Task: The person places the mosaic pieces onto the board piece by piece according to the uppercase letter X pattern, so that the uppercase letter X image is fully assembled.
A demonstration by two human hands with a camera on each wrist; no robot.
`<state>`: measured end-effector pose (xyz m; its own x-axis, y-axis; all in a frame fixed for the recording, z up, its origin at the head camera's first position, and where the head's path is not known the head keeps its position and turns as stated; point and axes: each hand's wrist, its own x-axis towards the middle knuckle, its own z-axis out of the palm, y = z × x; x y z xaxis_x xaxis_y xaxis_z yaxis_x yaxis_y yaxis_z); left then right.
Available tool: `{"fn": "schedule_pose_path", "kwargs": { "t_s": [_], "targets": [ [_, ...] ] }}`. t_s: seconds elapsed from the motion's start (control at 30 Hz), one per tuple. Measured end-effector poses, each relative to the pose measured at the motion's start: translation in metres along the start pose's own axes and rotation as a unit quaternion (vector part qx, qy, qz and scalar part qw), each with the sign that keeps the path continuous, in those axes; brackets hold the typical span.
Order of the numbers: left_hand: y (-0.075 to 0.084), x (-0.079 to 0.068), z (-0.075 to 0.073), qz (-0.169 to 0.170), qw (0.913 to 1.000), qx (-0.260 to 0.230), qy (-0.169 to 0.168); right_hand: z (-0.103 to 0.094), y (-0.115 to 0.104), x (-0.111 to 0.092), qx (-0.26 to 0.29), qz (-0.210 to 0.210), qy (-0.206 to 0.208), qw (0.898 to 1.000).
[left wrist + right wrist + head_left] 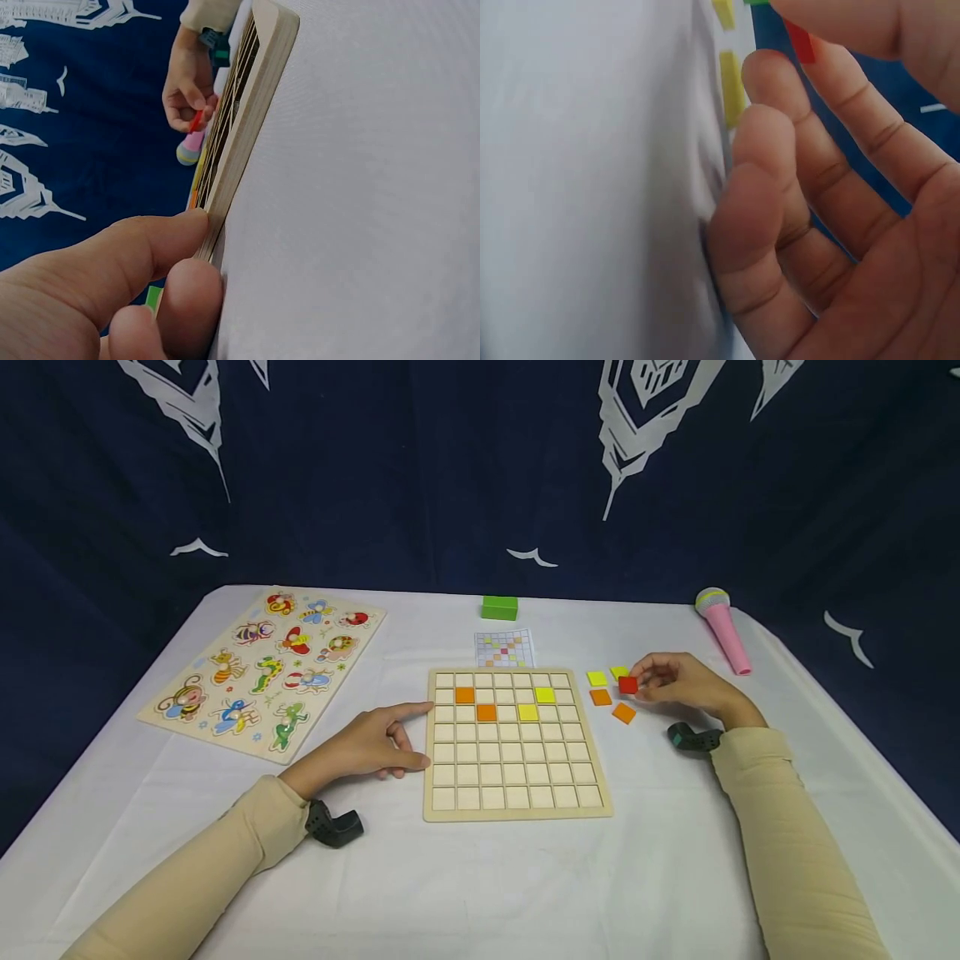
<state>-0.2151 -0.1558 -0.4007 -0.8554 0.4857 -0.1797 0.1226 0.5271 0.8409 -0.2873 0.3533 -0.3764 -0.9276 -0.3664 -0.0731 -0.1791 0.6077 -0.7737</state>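
Between the thumb and a finger of my right hand (678, 683) a small red square tile (627, 685) is pinched, held just above the loose tiles right of the board. The right wrist view shows the tile's red edge (801, 41) at the fingertips. My left hand (367, 743) touches the left edge of the wooden grid board (517, 816) with its index finger and thumb spread apart. Set in the grid are two orange tiles (465, 695) and two yellow tiles (544, 695). Beside the board lie two loose orange tiles (624, 713) and two loose yellow tiles (597, 678).
Behind the board lies a card (504, 649) printed with a coloured grid, and beyond it a green block (499, 607). A puzzle board with insect pictures (258, 668) lies at left. A pink toy microphone (726, 631) lies at back right, near the white table's edge.
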Motion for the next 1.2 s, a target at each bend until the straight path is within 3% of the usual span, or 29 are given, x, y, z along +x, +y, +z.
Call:
{"fn": "schedule_pose_path", "kwargs": {
  "t_s": [0.6,1.2],
  "targets": [
    [0.001,0.001,0.0,-0.004,1.0,-0.002,0.0,0.023,-0.032,0.006,0.046,-0.053,-0.004,0.998],
    [0.001,-0.001,0.001,-0.004,1.0,-0.007,0.0,0.046,-0.058,0.014,0.026,-0.078,-0.031,0.996]
  ]
}}
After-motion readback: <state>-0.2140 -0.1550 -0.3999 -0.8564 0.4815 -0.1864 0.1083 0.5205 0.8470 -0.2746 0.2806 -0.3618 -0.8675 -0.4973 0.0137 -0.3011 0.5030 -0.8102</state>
